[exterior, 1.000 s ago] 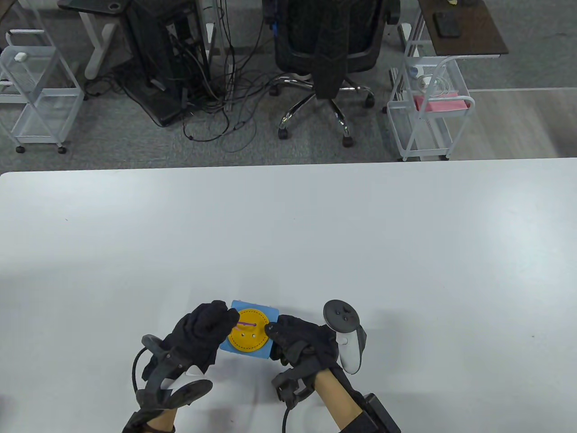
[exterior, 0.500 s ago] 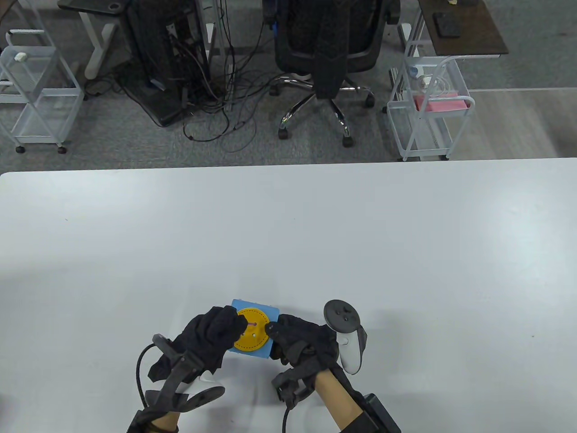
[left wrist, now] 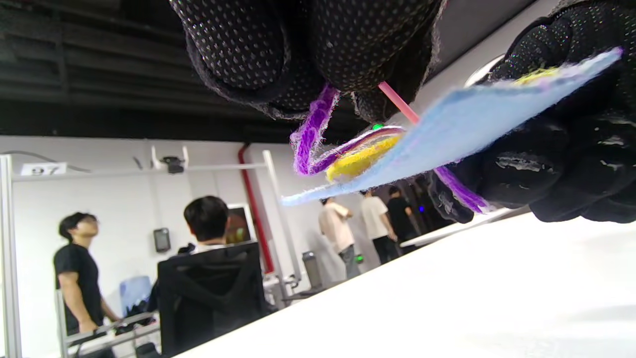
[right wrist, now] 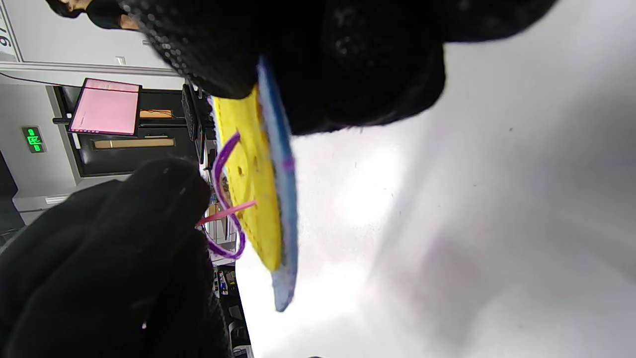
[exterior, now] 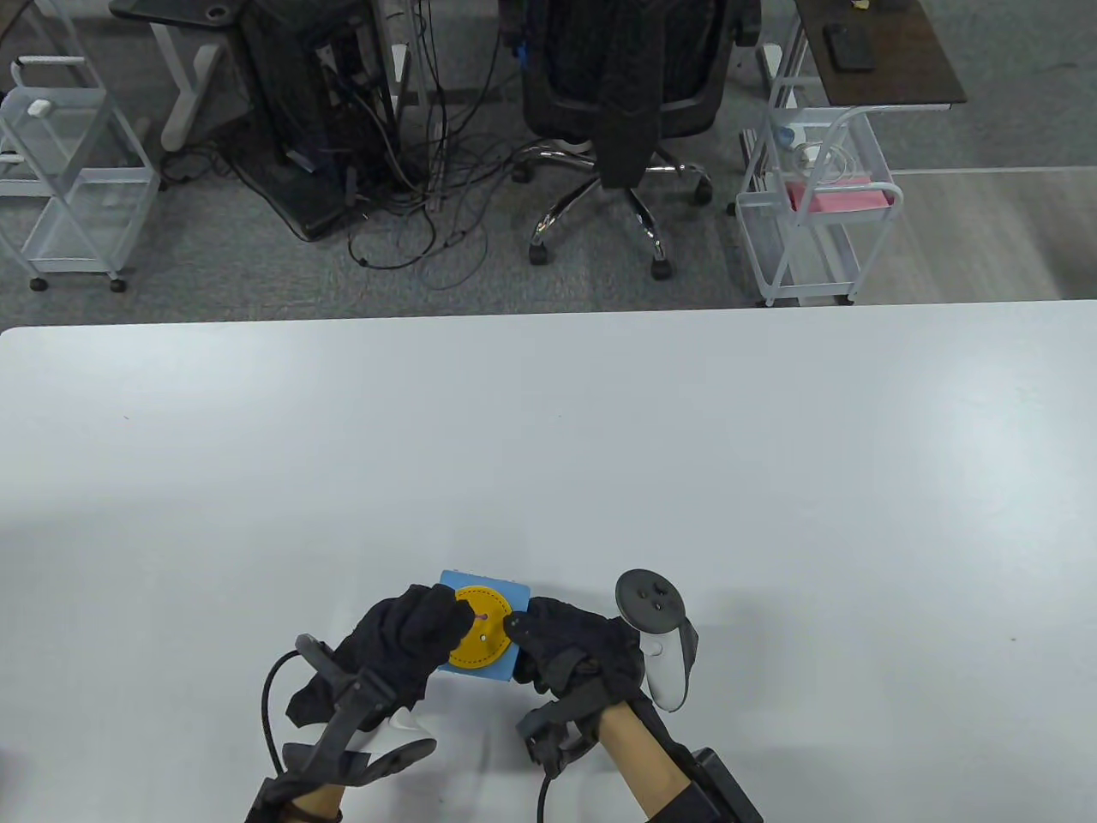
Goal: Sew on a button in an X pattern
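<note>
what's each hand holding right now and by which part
The left hand pinches the pink needle by its back end, its tip at the yellow button. The right hand grips the blue felt square by its right edge.

Yellow felt button [exterior: 482, 636] on blue felt square [exterior: 506, 668], lifted off table.
Purple yarn [left wrist: 310, 134] looped above face; pink needle [right wrist: 226, 213] entering a hole.

Office or lab workspace, white table [exterior: 548, 429], swivel chair [exterior: 621, 103], wire carts [exterior: 810, 214], tangled cables [exterior: 411, 206]
</note>
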